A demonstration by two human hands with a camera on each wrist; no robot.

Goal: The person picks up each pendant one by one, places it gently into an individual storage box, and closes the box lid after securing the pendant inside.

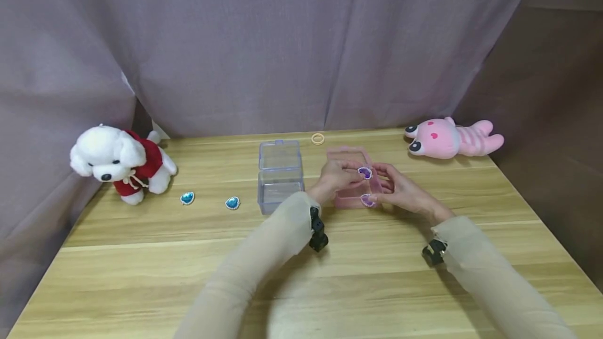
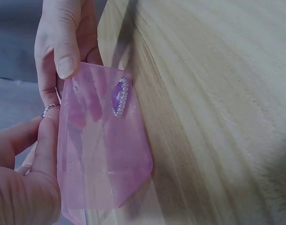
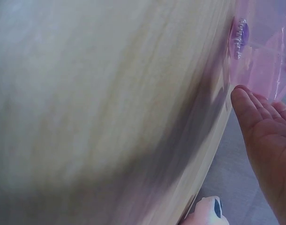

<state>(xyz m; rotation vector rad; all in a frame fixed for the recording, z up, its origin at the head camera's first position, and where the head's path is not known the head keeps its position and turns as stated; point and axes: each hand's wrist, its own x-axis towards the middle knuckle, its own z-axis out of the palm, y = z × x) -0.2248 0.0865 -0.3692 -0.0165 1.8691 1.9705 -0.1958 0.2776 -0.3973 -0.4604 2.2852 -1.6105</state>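
My left hand [image 1: 335,178] is over the pink see-through box [image 1: 348,202], and its fingertips pinch a purple heart-shaped gem [image 1: 365,172] edged with white beads. In the left wrist view that gem is mostly hidden by fingers. A second purple heart gem [image 2: 119,97] lies inside the box, seen through its wall. At the box's right side, my right hand [image 1: 401,188] holds the wall, thumb on the near rim and fingers farther back. The right wrist view shows this hand [image 3: 269,136] against the box's end.
Left of the pink box stands a clear bluish box [image 1: 281,205], its lid open. Two blue heart gems [image 1: 187,198] lie farther left. A beige ring [image 1: 317,139] is at the back edge. A white plush dog [image 1: 136,158] and a pink plush toy [image 1: 447,137] flank the table.
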